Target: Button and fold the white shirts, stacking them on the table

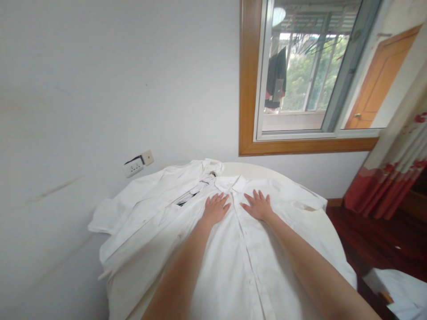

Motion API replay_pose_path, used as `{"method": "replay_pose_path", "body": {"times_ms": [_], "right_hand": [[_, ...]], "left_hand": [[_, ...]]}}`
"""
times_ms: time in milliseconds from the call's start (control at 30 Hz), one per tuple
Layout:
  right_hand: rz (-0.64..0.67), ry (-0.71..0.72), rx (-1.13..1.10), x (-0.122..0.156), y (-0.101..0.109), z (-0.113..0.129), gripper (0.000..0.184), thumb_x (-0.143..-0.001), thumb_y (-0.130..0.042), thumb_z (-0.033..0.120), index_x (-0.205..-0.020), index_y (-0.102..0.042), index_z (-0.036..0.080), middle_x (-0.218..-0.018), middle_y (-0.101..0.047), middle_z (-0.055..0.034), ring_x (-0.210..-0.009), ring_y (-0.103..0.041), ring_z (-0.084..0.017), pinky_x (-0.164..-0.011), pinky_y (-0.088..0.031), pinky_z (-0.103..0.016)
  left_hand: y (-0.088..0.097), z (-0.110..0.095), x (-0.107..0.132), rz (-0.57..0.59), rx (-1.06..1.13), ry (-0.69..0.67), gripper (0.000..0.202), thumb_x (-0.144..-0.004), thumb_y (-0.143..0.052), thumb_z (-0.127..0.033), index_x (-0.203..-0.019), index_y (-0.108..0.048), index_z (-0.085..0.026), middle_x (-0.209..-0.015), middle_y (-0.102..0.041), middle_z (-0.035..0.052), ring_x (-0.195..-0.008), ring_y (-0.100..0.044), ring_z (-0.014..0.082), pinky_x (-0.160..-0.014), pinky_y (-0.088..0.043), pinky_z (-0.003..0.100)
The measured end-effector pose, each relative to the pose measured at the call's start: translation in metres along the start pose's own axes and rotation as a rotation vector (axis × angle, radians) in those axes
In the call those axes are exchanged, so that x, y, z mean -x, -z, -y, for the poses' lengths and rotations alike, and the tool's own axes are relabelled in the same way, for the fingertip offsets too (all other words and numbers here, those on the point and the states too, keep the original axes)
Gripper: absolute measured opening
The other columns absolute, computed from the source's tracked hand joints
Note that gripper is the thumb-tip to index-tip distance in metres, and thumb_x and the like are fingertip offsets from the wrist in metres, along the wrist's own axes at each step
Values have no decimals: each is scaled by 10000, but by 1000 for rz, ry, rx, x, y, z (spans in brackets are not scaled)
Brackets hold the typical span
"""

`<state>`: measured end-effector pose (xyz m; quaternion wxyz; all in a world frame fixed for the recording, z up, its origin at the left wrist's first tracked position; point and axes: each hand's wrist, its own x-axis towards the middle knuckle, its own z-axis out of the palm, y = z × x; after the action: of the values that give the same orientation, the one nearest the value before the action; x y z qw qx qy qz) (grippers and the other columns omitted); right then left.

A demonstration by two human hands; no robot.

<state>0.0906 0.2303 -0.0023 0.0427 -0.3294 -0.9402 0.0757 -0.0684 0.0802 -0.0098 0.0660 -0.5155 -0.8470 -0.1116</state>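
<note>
A white button-up shirt [230, 262] lies spread out, front side up, on a round white table [333, 249]. Its collar [230, 183] points toward the wall, and the button placket runs down the middle toward me. My left hand [216, 209] rests flat on the shirt just below the collar, left of the placket, fingers spread. On the other side of the placket my right hand [258, 205] lies flat on the cloth, its fingers apart too. Neither hand grips anything. More white clothing [143, 209] lies loosely along the left of the table.
Behind the table stands a white wall [133, 80] with a power socket [134, 167]. A wood-framed window [247, 89] is at the upper right, beside a red and cream curtain [383, 178]. White cloth [407, 289] sits low at the right, above the dark red floor [360, 235].
</note>
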Motion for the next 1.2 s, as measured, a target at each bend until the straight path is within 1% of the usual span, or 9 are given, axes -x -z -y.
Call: {"method": "replay_pose_path", "body": {"times_ms": [200,367,533,600,700,867,1033,1133,1200], "right_hand": [[11,5,14,-11,3,0,724,-850,-187,737,-1460,-265,355,-1565,-134,-83,-1420,-70,-323,-1069,-29,-587],[-50,31,-13,-13,5,-3,672,-858,-255,711,-1421,-351,358,-1546,-209,-82,-1415,-121,-311,-1072,-82,-574],[-200,237,29,-7,5,6,473,-921,-369,370,-1381,-434,282,-1489,-344,-71,-1409,-156,-240,-1109,-57,-506],[-153,338,14,-6,4,12,461,-921,-341,275,-1367,-457,255,-1451,-408,-65,-1376,-249,-201,-1118,-120,-441],[-75,349,-22,-7,1,20,477,-930,-320,290,-1395,-422,271,-1463,-394,-59,-1356,-300,-208,-1099,-200,-438],[-41,361,-97,-10,10,21,442,-894,-402,242,-1316,-530,274,-1408,-466,-68,-1329,-350,-218,-1077,-255,-417],[-102,354,-231,7,30,8,383,-811,-456,107,-1121,-663,195,-1154,-646,-69,-1067,-576,-161,-940,-391,-256],[40,316,-365,33,37,4,322,-815,-460,121,-1049,-675,176,-850,-707,-29,-733,-639,-133,-725,-451,-217],[93,332,-396,51,37,7,266,-824,-495,174,-1017,-678,171,-760,-700,-20,-645,-624,-130,-652,-435,-210]], "left_hand": [[0,5,-8,-96,-23,-24,451,-932,-340,-463,-1357,-434,-347,-1419,-457,50,-1311,-376,273,-1082,-246,485],[1,1,-7,-98,-47,-10,422,-944,-312,-416,-1318,-492,-340,-1428,-447,49,-1315,-375,270,-1087,-237,500],[-2,3,-12,-6,-10,23,482,-928,-312,-463,-1374,-429,-326,-1489,-359,56,-1370,-298,290,-1104,-196,520],[-3,4,-14,17,13,25,518,-902,-341,-531,-1375,-426,-340,-1498,-343,49,-1383,-270,300,-1111,-180,523],[1,2,-12,13,28,24,548,-877,-377,-574,-1369,-435,-339,-1488,-360,53,-1377,-275,310,-1113,-174,523],[20,-16,0,-127,-30,-12,417,-908,-389,-239,-1308,-504,-244,-1361,-488,110,-1308,-358,272,-1104,-196,484],[39,-39,23,-123,28,-4,373,-846,-420,-100,-1149,-595,-228,-1125,-589,98,-1116,-487,238,-962,-375,394],[43,-50,41,-65,175,18,282,-828,-468,-122,-1041,-629,-212,-989,-619,60,-978,-556,192,-888,-426,318],[43,-58,54,-5,279,-18,232,-827,-482,-140,-988,-639,-197,-932,-630,46,-899,-584,168,-852,-444,287]]}}
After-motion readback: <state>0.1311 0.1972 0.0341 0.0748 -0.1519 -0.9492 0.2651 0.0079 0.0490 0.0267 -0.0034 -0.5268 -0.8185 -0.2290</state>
